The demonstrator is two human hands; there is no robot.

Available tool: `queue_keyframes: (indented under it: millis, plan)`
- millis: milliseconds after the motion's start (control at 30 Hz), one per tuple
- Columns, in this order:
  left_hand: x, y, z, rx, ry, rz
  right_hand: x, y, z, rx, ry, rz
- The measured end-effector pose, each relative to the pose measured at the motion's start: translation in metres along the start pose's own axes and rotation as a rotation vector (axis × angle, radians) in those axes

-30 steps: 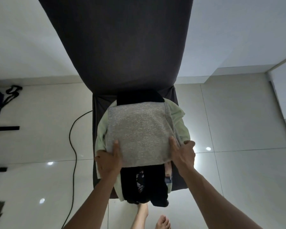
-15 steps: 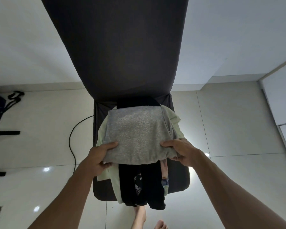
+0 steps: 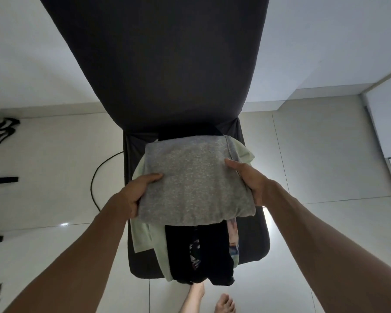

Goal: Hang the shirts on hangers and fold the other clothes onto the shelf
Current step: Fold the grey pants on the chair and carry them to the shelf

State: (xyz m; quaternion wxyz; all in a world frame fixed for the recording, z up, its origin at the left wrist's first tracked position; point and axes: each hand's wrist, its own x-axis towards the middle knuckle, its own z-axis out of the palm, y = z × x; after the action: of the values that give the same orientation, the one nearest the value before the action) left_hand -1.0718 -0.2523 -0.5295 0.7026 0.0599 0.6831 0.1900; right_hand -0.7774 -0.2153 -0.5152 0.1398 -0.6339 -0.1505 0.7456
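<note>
Hands hold the folded gray cloth (image 3: 196,181) over the chair (image 3: 253,236): left hand (image 3: 133,195) grips its left edge, right hand (image 3: 253,179) its right. It may sag and unfold, or drag the pile (image 3: 201,251) underneath off.

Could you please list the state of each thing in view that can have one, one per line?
Grey garment: folded, gripped at both sides.
Left hand: grips the garment's left edge.
Right hand: grips the garment's right edge.
Pale green garment: unfolded, draped on the chair.
Black garment: unfolded, hanging over the seat's front.
Chair: upright, piled with clothes.
</note>
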Motion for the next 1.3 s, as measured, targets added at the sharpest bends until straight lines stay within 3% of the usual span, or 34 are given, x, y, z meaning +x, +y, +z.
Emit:
queue_keyframes:
  millis: [167,533,733,1167,1300]
  plan:
    - [-0.008,0.003,0.001,0.041,-0.044,-0.023,0.001,-0.009,0.003,-0.119,0.112,0.001]
    - [-0.098,0.028,0.031,0.158,-0.264,0.184,-0.091,-0.008,-0.028,-0.004,-0.017,-0.072]
    - [-0.172,0.036,0.121,0.211,-0.321,0.318,-0.196,-0.003,-0.087,0.199,0.004,-0.220]
    - [-0.354,-0.030,0.386,0.574,-0.737,0.455,-0.471,0.111,-0.279,0.504,0.407,-0.582]
    - [-0.395,-0.059,0.468,0.641,-0.767,0.465,-0.518,0.150,-0.330,0.618,0.569,-0.644]
